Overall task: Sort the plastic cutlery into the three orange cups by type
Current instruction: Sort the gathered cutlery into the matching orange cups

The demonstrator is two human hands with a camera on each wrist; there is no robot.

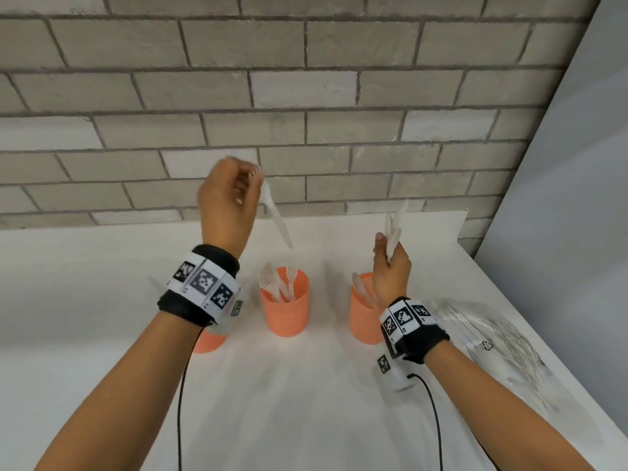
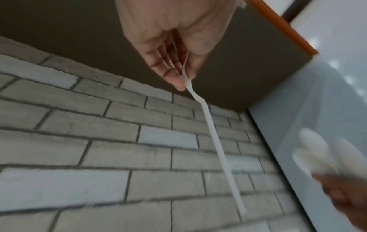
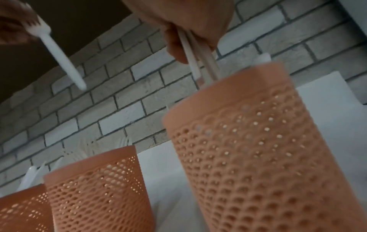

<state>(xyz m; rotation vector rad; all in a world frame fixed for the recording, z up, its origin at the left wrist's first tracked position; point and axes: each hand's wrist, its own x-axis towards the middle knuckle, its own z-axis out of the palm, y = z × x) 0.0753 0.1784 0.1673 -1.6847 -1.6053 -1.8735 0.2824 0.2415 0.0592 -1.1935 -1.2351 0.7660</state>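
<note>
Cups: three; left cup [image 1: 207,341], middle cup [image 1: 285,311], right cup [image 1: 363,317].
Left hand [image 1: 226,202]: pinches one fork [image 1: 277,217], 12 o'clock of middle cup.
Right hand [image 1: 390,270]: grips cutlery bundle [image 1: 394,229]; count unclear.
Bag [image 1: 503,348]: one, 3 o'clock.

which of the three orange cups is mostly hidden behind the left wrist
The leftmost orange cup: only its lower part shows below the left wristband. The middle cup stands in full view, and the right cup is only partly covered by the right hand.

- grey brick wall [image 1: 306,96] behind the white table [image 1: 306,385]
- clear plastic bag [image 1: 492,338] at table's right edge
- pale panel [image 1: 577,164] on right
</note>
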